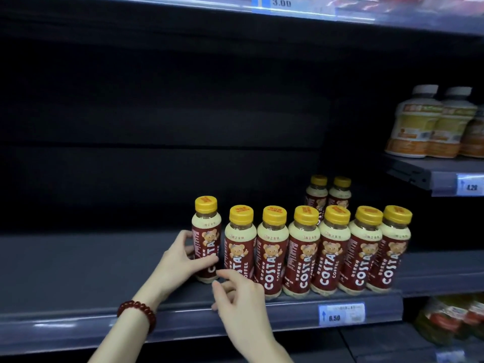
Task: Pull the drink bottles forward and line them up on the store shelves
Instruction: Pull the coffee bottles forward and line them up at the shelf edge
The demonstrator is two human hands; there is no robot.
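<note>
head view:
bottles: seven Costa coffee bottles (303, 254) stand in a front row near the shelf lip (183, 318); the leftmost bottle (206, 239) sits a bit further back than its neighbours. Two back bottles (328, 191) stand behind the row, toward the right.
handling: small, rigid plastic, filled, so probably moderately heavy and stable upright. Label sleeve looks smooth, likely slick. Tall and narrow, so a push near the cap could tip it.
hold point: lower-to-mid body, below the shoulder; slide rather than lift.
left hand: left hand (187, 258) reaches in from lower left, fingers and thumb curled round the lower body of the leftmost bottle. A red bead bracelet (137, 313) is on that wrist.
right hand: right hand (235, 292) hovers in front of the second bottle (239, 247), fingers loosely bent and apart, holding nothing; contact with the bottle not clear.
step: judged as bringing the leftmost bottle flush with the row.
left to do: the two back bottles not yet pulled forward.
nearby: yellow-label bottles (429, 124) on the upper right shelf, price tag (341, 314) on the lip.
</note>
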